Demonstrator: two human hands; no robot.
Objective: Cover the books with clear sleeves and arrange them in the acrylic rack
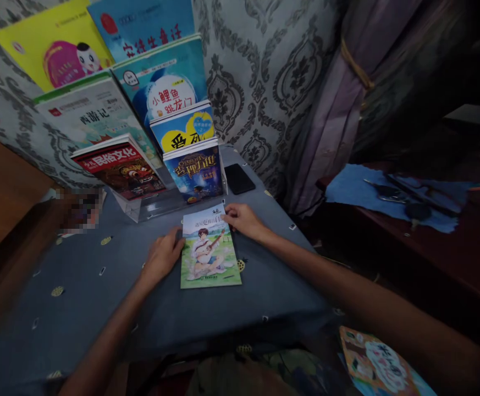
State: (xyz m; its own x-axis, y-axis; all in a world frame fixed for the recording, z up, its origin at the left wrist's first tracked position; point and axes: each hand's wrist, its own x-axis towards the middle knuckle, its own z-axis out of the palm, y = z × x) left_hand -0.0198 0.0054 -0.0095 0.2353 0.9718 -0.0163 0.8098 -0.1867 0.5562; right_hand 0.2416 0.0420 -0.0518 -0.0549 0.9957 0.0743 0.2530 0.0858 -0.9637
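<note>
A thin paperback book (209,256) lies face up on the cloth-covered table (111,308), its cover showing a figure with a guitar. My left hand (163,254) is at its left edge, fingers curled against the side. At the upper right corner, my right hand (243,220) pinches the cover edge between thumb and fingers. Just behind the book stands a clear tiered display rack (149,210). Upright in its front row are a dark blue book (196,173) and a red book (124,170).
Higher on the rack stand a yellow book (37,41), a teal book (165,77) and others. A black phone (240,179) lies right of the rack. Glasses rest on a blue cloth (347,190) at the right. Another colourful book (382,363) shows at the lower right.
</note>
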